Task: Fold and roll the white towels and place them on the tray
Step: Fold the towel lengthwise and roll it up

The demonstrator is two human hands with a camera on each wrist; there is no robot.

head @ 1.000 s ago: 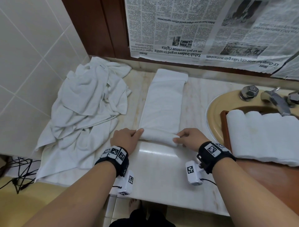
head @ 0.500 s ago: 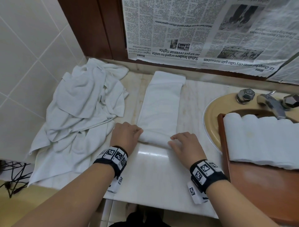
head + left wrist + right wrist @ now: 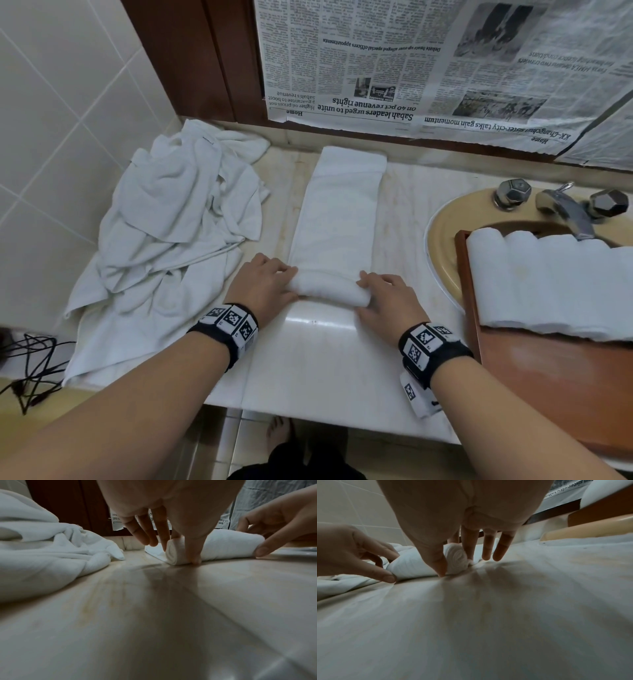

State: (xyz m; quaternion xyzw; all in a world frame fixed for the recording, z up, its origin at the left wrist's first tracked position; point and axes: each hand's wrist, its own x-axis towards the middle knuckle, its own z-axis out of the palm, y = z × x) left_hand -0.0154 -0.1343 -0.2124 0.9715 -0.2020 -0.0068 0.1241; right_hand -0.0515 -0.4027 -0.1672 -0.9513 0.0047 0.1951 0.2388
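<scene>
Setting: bathroom vanity. Evidence: pale marble counter (image 3: 342,370) with inset beige sink (image 3: 442,233); chrome tap (image 3: 565,209) flanked by 2 faceted knobs; white tiled wall (image 3: 61,113) at left. Newspaper (image 3: 428,61) covers the dark-wood-framed panel behind the counter. Tiled floor visible below the counter edge.

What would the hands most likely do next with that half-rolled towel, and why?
Probably keep rolling it away from the body. The left hand and right hand hold the two ends of a small roll, and most of the folded towel lies flat on the counter beyond it. The finished rolls on the tray show the goal.
</scene>
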